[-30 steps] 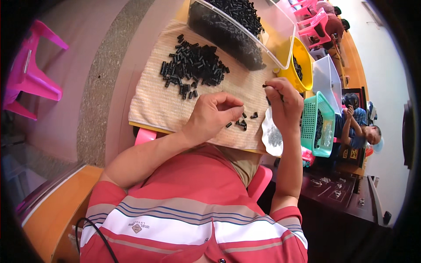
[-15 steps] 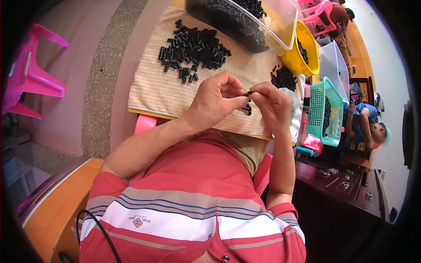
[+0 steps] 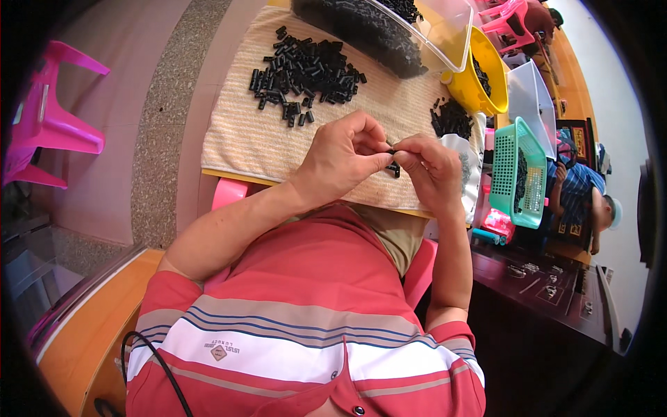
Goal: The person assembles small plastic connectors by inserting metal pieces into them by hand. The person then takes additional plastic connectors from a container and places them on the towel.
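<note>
Near the middle of the frame, the left hand [image 3: 345, 161] and the right hand [image 3: 432, 169] meet fingertip to fingertip over a beige striped towel [image 3: 236, 132]. Both are closed in a pinch on a small black cylindrical part [image 3: 393, 167] held between them; a few more of the same parts seem to lie on the towel right under the fingers, though they are too small to tell apart clearly.

Above the hands, toward the upper middle, a loose pile of black cylinders [image 3: 306, 73] is spread on the towel, well apart from the hands. A smaller heap of black parts [image 3: 451, 118] lies near the towel's right edge, just above the right hand. At the top edge stands a clear plastic bin [image 3: 445, 42] filled with more black parts, and beside it to the right a yellow bowl [image 3: 486, 90]. A teal perforated basket [image 3: 517, 174] stands at the right of the right hand. A pink plastic chair [image 3: 48, 118] stands on the floor at the upper left.
</note>
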`<move>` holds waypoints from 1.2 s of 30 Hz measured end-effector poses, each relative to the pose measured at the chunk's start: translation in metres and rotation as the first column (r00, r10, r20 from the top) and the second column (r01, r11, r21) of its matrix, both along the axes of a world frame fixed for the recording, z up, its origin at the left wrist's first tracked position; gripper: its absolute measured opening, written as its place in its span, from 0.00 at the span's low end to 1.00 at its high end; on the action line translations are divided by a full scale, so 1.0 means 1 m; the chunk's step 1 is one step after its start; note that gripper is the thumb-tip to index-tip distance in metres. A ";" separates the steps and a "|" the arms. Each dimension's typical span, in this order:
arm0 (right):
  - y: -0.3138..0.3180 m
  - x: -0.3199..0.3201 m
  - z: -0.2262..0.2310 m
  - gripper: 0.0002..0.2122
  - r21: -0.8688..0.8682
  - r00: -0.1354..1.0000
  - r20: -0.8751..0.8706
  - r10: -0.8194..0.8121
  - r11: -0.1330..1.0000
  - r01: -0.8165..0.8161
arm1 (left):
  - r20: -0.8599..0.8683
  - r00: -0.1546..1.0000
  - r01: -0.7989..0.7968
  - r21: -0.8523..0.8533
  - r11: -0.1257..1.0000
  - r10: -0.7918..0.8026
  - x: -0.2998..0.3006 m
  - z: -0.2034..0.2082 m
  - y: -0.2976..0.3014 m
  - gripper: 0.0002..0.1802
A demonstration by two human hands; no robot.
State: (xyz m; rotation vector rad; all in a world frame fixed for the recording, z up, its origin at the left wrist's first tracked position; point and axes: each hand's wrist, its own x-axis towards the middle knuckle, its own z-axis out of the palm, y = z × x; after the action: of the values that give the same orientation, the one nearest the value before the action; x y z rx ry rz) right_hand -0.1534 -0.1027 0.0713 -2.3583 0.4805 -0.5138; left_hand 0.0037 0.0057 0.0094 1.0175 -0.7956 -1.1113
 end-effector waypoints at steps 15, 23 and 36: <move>-0.001 -0.010 -0.028 0.06 0.652 0.986 -0.012 -0.164 0.746 0.132 | 0.235 0.972 -0.028 0.042 0.999 0.017 -0.001 -0.003 0.001 0.10; 0.005 -0.019 -0.041 0.05 0.597 0.965 0.151 -0.216 0.798 0.085 | 0.049 0.995 0.080 0.023 0.997 -0.081 0.002 -0.003 -0.001 0.09; 0.008 -0.025 -0.042 0.09 0.500 0.977 0.179 -0.114 0.866 0.009 | -0.123 0.978 0.171 0.008 0.985 -0.169 0.002 -0.008 -0.003 0.10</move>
State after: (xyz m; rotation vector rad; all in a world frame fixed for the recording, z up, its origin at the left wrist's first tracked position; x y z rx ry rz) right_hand -0.1779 -0.0951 0.0295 -1.7783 0.5228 -0.5754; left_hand 0.0059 0.0030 0.0018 0.8995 -0.7855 -1.3168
